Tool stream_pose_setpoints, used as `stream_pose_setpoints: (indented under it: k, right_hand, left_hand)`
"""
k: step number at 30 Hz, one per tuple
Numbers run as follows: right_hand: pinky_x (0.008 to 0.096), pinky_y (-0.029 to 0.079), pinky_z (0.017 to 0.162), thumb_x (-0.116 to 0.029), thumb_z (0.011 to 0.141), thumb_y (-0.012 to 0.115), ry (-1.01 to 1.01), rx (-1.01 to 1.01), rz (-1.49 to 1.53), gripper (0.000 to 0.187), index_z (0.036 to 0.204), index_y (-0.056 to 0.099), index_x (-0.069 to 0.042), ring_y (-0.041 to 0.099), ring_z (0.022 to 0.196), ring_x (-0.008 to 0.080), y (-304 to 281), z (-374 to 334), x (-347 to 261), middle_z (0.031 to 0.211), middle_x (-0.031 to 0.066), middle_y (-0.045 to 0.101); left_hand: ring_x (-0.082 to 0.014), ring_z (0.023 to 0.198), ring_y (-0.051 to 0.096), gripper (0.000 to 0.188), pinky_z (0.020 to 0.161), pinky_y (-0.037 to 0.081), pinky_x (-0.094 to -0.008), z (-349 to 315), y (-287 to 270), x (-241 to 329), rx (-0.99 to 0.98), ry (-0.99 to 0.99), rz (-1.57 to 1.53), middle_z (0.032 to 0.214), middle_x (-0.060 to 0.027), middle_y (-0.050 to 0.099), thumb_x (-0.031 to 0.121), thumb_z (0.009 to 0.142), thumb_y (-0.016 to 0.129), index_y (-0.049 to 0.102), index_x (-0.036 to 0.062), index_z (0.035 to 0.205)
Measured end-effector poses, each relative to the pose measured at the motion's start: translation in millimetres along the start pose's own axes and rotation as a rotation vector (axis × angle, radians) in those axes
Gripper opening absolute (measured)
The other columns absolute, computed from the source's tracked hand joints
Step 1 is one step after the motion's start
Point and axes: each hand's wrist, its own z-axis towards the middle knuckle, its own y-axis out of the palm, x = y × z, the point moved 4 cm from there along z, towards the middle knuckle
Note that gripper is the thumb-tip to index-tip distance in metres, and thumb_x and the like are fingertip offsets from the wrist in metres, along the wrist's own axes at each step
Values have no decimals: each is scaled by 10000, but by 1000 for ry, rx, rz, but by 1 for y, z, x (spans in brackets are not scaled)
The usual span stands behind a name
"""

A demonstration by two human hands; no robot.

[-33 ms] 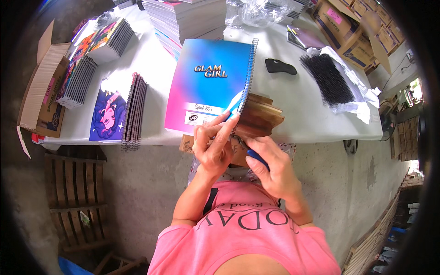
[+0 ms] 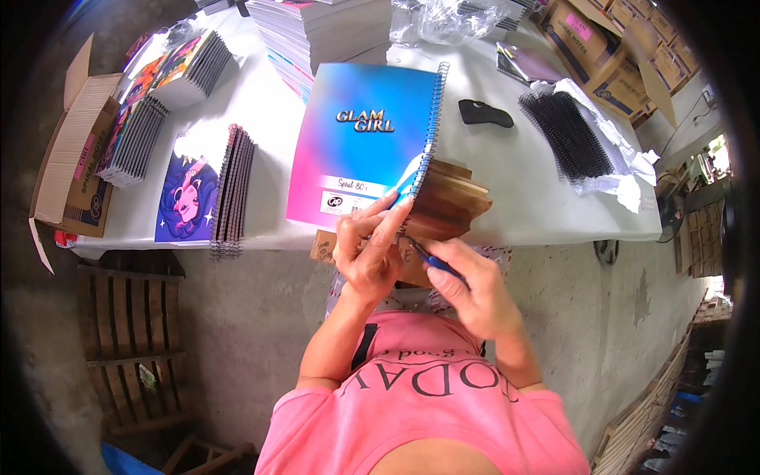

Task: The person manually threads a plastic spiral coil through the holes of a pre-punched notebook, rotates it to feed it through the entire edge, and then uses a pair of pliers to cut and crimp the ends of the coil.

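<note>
A spiral notebook (image 2: 372, 154) with a blue-to-pink cover lies at the table's near edge, its wire coil (image 2: 434, 119) along the right side. My left hand (image 2: 368, 253) is closed on its lower right corner, fingers pressed along the coil. In my right hand (image 2: 479, 289) is a pair of blue-handled pliers (image 2: 442, 267). Their dark jaws point at the coil's lower end; whether they grip the wire I cannot tell. Just right of the coil, partly behind it, sits a brown wooden block (image 2: 455, 202).
Spiral notebooks (image 2: 229, 194) and an open carton (image 2: 75, 158) stand at left. A tall stack (image 2: 344, 36) rises behind. At right are a black cloth piece (image 2: 484, 114), a bundle of black coils (image 2: 566, 134) on white wrapping, and cartons (image 2: 586, 39). A wooden pallet (image 2: 131, 348) is below left.
My right hand has shifted slightly, and more of the pliers, with their jaws, now shows. The notebook has moved a little up and right. My left hand keeps its place.
</note>
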Motion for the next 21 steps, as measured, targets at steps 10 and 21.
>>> stream_pose_setpoints:
  k: [10,21]
  right_hand:
    - [298,412,867,-326,876,552,-107,317,76,497,1249,502,-2,541,987,188,-47,-17,8,1072,106,569]
    - [494,286,1023,-421,933,454,-150,608,-828,421,1282,530,-199,405,1253,282,-103,35,77,1285,129,474]
  left_hand:
    - [-325,901,643,531,821,555,-416,-7,-19,-23,227,-90,-281,930,-74,513,-78,785,650,389,5,1240]
    - [-85,842,535,206,752,450,-210,29,-114,-48,861,-499,-422,944,-28,539,139,919,571,542,19,1085]
